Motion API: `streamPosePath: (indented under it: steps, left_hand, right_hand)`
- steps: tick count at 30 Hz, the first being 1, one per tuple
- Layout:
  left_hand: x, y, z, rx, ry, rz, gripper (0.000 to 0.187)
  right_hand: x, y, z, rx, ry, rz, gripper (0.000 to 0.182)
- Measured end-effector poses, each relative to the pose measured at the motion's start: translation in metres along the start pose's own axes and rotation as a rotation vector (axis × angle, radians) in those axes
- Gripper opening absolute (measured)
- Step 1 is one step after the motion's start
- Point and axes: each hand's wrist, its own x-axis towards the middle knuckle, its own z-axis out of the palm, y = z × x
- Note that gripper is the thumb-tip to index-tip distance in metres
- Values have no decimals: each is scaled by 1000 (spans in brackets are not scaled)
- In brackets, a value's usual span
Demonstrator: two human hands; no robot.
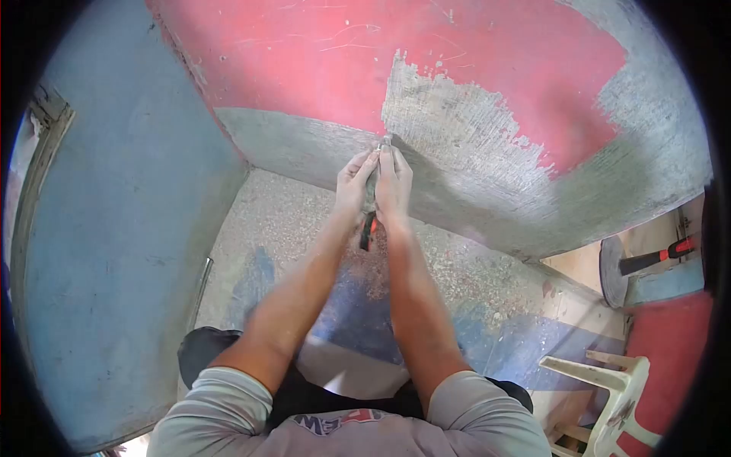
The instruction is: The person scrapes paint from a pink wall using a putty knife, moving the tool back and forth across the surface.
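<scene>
Both my hands are stretched out together at the lower part of the wall (449,103), where red paint ends in a ragged edge against bare grey plaster. My left hand (355,180) and my right hand (394,181) are closed side by side around the metal part of a scraper. Its tip meets the wall close to the paint edge. The scraper's black and red handle (368,231) hangs back between my wrists. Most of the blade is hidden by my fingers.
A blue panel (122,213) rises on the left. Paint flakes litter the floor (266,206). On the right are a round grey disc (612,272) with a black and red handle and a white plastic chair (624,396).
</scene>
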Motion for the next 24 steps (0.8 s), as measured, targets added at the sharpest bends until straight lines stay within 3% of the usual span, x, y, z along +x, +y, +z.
streamPosePath:
  steps: [3,8,11,14,18,21,24]
  left_hand:
    - [7,17,-14,170,-147,-8,29]
    - [12,-8,-50,152,-57,-9,35]
    - [1,-4,-43,296,-4,78,34]
    - [2,2,-26,212,24,111,32]
    - [14,38,17,214,8,256,29]
    - [13,49,26,273,61,264,26]
    - [7,25,2,314,58,217,25]
  right_hand:
    - [0,4,9,-4,-1,6,34]
    - [-1,22,12,-142,-33,68,32]
    - [-2,47,11,-87,22,62,33]
    - [10,55,6,-158,0,0,33]
    - [37,0,20,-72,-114,-24,35]
    - [33,-11,25,-11,-104,27,35]
    - [21,26,18,-10,-33,61,37]
